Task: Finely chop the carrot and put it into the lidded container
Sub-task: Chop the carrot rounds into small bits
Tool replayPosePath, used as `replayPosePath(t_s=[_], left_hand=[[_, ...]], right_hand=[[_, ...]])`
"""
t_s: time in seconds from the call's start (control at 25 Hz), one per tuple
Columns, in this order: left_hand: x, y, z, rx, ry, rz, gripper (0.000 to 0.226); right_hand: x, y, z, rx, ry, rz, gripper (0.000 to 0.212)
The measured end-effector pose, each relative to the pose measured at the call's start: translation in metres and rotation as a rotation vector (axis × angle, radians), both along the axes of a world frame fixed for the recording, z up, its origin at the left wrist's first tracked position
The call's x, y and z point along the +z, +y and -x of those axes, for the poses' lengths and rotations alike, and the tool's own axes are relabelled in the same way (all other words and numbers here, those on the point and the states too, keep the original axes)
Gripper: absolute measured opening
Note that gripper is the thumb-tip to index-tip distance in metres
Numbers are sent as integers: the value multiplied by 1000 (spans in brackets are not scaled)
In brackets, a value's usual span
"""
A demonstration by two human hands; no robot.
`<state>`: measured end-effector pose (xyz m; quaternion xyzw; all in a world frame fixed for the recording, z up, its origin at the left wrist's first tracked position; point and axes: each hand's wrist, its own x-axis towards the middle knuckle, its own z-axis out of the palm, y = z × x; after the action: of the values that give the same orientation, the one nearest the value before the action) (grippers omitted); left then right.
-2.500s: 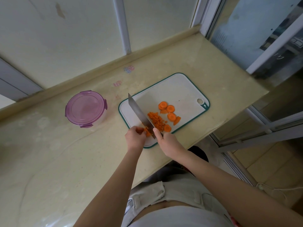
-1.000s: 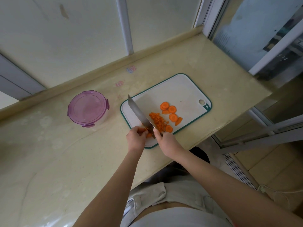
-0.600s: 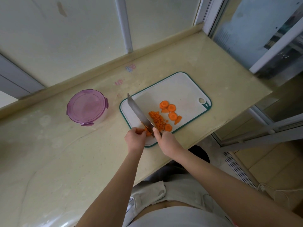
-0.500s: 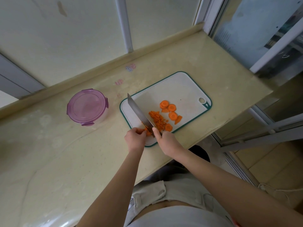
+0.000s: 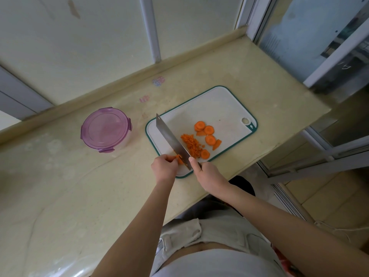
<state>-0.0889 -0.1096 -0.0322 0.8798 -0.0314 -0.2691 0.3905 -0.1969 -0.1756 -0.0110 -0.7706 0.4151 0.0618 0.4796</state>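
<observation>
Right hand (image 5: 207,172) fingers are clamping the knife (image 5: 171,140), blade pointing far-left; left hand (image 5: 164,166) fingers are pinching a carrot piece (image 5: 180,159) beside it.

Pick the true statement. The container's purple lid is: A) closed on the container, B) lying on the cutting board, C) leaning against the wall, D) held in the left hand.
A: the purple lid covers the container on the counter left of the cutting board, while the left hand pinches a carrot piece and the right hand grips the knife.
</observation>
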Motion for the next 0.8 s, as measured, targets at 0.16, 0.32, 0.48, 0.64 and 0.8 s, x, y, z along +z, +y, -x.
replayPosePath(t_s=[0.16,0.32,0.48,0.64,0.8], left_hand=[[0,0,-1,4,14,8,9],[1,-1,-2,-19,9,4,10],[2,-2,-3,-33,19,0,11],[0,-1,-3,-40,9,-6,12],[-1,-1,-3,-41,19,12,10]], right_hand=[[4,3,2,10,-10,15,59],[4,6,-3,23,31,25,60],[8,3,-3,91,45,-15,51],[7,1,-12,100,42,-33,43],[3,-4,-15,68,33,-61,42]])
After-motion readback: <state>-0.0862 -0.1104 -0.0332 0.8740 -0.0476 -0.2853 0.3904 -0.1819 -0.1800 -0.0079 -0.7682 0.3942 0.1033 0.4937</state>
